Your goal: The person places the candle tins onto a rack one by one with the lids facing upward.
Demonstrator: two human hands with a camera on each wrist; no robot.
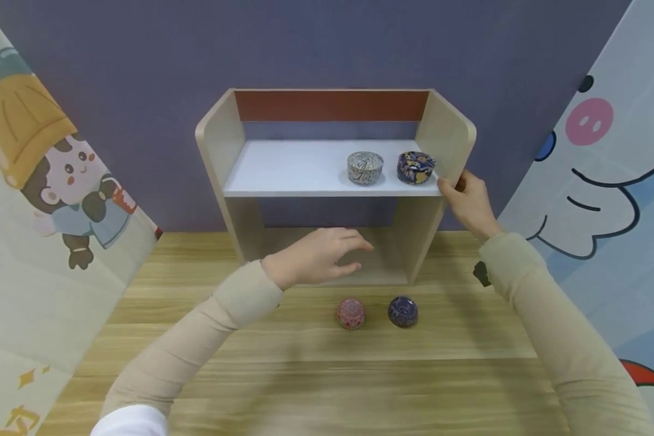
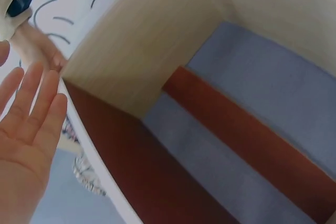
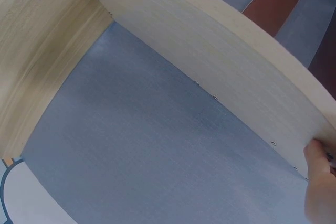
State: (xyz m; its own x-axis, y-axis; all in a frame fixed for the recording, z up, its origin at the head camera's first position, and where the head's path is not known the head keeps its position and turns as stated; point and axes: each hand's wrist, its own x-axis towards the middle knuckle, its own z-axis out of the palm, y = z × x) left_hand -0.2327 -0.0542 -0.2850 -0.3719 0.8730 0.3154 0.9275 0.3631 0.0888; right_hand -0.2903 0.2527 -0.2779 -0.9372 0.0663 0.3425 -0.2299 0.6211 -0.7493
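A small wooden shelf unit [image 1: 212,163] with a white middle board stands on the table. My right hand [image 1: 469,203] grips the front edge of its right side panel, thumb at the front and fingers around the outer face. In the right wrist view, part of that hand [image 3: 321,184] shows against the panel. My left hand [image 1: 321,257] hovers before the lower compartment with relaxed fingers, holding nothing. On the white board sit a pale patterned round tin [image 1: 365,168] and a dark floral tin [image 1: 416,168]. A pink tin [image 1: 351,313] and a purple tin [image 1: 402,311] lie on the table in front.
The wood-grain table [image 1: 240,375] extends in front of the shelf. A blue-grey wall panel [image 1: 327,48] rises behind. Cartoon-printed panels flank it, one on the left [image 1: 27,290] and one on the right [image 1: 632,151].
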